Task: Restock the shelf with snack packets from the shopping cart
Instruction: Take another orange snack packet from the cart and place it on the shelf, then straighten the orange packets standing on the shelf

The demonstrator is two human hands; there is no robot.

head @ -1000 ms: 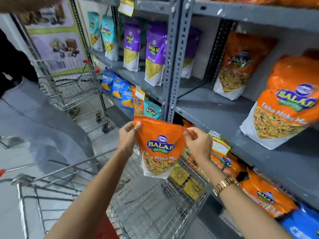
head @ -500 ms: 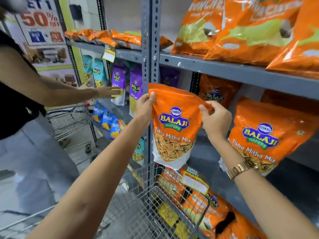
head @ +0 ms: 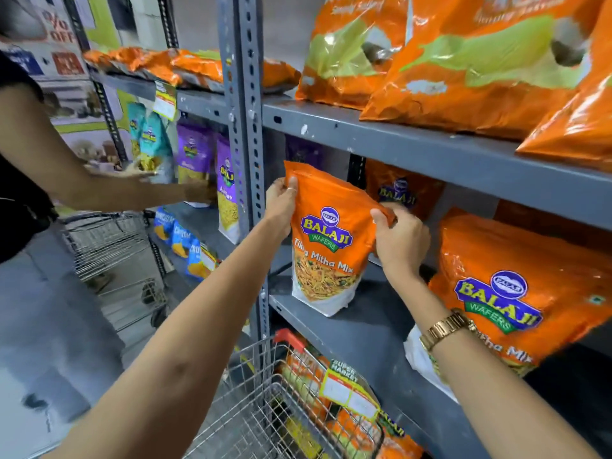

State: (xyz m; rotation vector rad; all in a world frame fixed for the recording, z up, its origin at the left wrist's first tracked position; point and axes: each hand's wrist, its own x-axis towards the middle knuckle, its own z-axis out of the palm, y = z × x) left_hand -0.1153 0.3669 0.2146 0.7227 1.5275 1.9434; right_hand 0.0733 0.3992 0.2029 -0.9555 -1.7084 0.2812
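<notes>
Shop aisle, grey steel shelving; middle shelf (head: 374,329) has bare stretch at left end, likely slot being filled. Big matching Balaji packet (head: 516,293) stands to right, face out, so new one probably goes likewise. Wire shopping cart (head: 278,409) parked just below shelf edge, close for short reach. Tikha Mitha Mix packet (head: 326,246) upright, base touching shelf, label forward. Left hand (head: 281,207) pinches top-left corner, right hand (head: 399,240) clamps right edge, steadying it.
</notes>
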